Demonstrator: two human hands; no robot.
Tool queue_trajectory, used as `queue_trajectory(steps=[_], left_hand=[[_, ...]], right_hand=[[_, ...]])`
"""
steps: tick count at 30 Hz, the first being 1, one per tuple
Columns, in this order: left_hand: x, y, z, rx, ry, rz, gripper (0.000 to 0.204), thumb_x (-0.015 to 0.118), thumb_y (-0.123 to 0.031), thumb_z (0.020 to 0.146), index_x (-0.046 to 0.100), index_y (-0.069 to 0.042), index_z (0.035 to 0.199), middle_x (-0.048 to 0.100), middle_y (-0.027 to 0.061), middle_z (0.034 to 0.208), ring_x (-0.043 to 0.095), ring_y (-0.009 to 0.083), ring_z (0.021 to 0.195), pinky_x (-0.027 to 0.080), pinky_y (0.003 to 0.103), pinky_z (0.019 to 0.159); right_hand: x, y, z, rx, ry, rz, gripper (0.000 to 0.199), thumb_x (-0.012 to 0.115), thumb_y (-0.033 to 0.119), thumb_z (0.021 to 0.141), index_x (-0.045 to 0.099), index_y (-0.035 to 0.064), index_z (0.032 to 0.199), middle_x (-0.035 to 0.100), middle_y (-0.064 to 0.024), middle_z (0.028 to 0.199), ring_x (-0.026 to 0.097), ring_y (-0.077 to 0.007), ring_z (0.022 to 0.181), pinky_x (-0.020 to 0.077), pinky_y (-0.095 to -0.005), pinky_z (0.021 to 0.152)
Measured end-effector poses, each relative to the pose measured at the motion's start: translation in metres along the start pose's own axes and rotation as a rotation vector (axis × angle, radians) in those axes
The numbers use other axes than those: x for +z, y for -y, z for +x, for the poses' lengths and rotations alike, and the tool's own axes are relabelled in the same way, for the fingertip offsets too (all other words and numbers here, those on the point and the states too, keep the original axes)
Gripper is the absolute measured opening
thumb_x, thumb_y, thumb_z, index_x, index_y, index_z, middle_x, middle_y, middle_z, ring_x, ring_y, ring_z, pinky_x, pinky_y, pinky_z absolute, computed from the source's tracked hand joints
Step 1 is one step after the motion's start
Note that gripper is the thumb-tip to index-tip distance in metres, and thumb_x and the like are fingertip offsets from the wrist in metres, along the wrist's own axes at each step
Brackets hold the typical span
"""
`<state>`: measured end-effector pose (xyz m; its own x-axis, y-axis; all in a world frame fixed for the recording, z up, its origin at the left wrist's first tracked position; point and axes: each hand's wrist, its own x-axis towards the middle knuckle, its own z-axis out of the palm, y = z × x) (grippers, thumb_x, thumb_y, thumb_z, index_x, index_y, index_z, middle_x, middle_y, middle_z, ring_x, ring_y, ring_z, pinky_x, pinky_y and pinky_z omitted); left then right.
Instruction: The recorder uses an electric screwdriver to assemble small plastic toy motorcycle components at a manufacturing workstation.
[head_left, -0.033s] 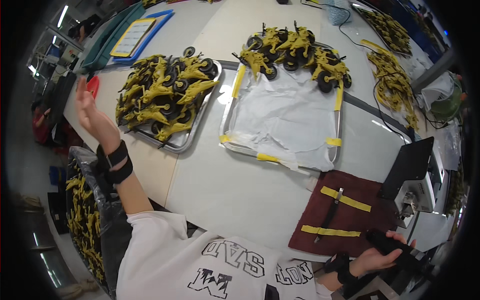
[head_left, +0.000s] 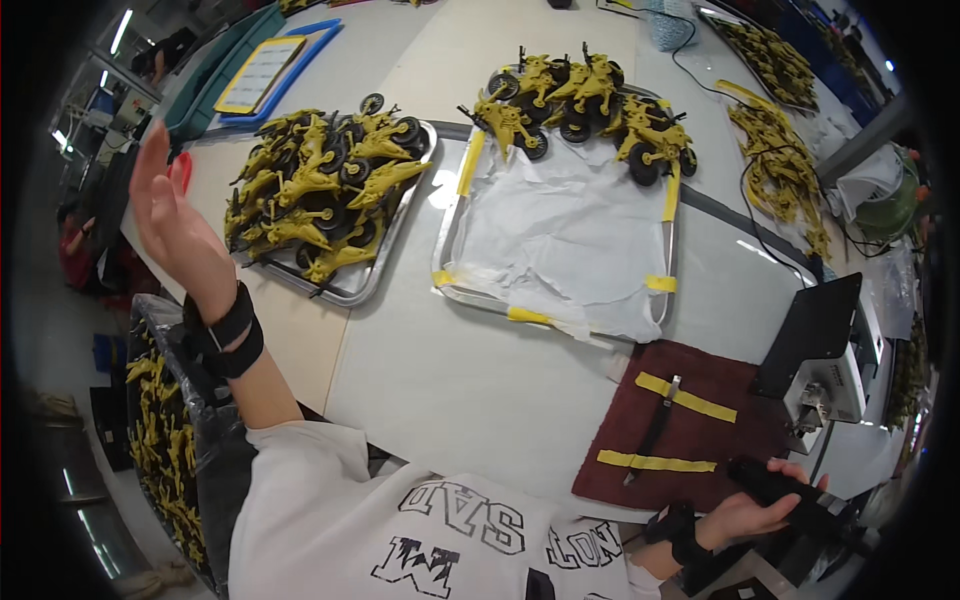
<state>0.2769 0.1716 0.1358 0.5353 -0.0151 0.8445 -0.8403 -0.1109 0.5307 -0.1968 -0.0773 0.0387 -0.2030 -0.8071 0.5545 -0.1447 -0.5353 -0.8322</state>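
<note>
Our right hand (head_left: 745,515) is down at the lower right, just off the edge of the tabletop (head_left: 480,390). It is curled around a black tool (head_left: 800,500). The tool is long, and it points away to the right from our hand, lying almost flat. Right beside it, up and to the left, is a dark red cloth (head_left: 690,420) with yellow tape strips on it and a thin dark stick held under the tape.

Our left hand (head_left: 165,215) is up in the air on the far left, with the fingers open and nothing in it. It has a black band at the wrist. The nearest thing to it is a metal tray (head_left: 385,265) piled with yellow toy motorbikes (head_left: 320,190), just to its right.

A second tray (head_left: 665,285) sits in the middle, lined with white paper (head_left: 560,235). More yellow motorbikes (head_left: 585,100) stand in a row at its far end. This tray is well apart from both hands, but the right hand is a bit nearer.

The tabletop is pale and smooth. A small grey machine (head_left: 825,385) stands at the right. A bin of yellow parts (head_left: 165,450) is at our left side. The room looks like a busy workshop.
</note>
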Motion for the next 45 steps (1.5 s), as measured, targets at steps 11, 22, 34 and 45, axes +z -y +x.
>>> queue_trajectory(steps=[11, 22, 34, 45], left_hand=[[0.225, 0.093, -0.09, 0.208, 1.146, 0.667, 0.08, 0.066, -0.015, 0.063, 0.037, -0.021, 0.137, 0.037, 0.017, 0.134, 0.039, 0.0373, 0.122, 0.037, 0.057, 0.09], [0.197, 0.062, -0.06, 0.159, 0.904, 0.39, 0.047, 0.059, 0.008, 0.067, 0.062, -0.01, 0.11, 0.055, 0.0165, 0.092, 0.059, 0.0313, 0.085, 0.048, 0.037, 0.077], [0.189, -0.179, -0.247, 0.387, 1.443, -0.574, 0.069, 0.05, 0.011, 0.056, 0.057, -0.014, 0.119, 0.047, 0.0116, 0.111, 0.043, 0.032, 0.114, 0.034, 0.044, 0.098], [0.191, -0.182, -0.253, 0.369, 1.588, -0.73, 0.051, 0.073, -0.034, 0.062, 0.055, -0.008, 0.103, 0.048, 0.012, 0.106, 0.042, 0.031, 0.111, 0.024, 0.055, 0.103]], right_hand=[[0.015, 0.015, -0.008, -0.074, 0.087, 0.07, 0.075, 0.06, 0.042, 0.083, 0.024, -0.0025, 0.132, 0.052, -0.0096, 0.076, 0.052, -0.0181, 0.059, 0.0473, -0.0309, 0.058], [0.008, -0.001, -0.004, -0.083, 0.037, 0.131, 0.086, 0.062, 0.05, 0.081, 0.02, -0.003, 0.134, 0.052, -0.0122, 0.076, 0.053, -0.0179, 0.061, 0.0497, -0.0298, 0.058], [0.009, 0.001, -0.006, -0.04, 0.073, 0.14, 0.08, 0.063, 0.048, 0.081, 0.024, 0.002, 0.133, 0.053, -0.0113, 0.076, 0.053, -0.0189, 0.061, 0.049, -0.0331, 0.059], [0.0, -0.004, 0.001, 0.014, 0.009, 0.117, 0.076, 0.055, 0.053, 0.083, 0.026, 0.003, 0.133, 0.051, -0.0098, 0.075, 0.052, -0.0181, 0.062, 0.0454, -0.0323, 0.061]])
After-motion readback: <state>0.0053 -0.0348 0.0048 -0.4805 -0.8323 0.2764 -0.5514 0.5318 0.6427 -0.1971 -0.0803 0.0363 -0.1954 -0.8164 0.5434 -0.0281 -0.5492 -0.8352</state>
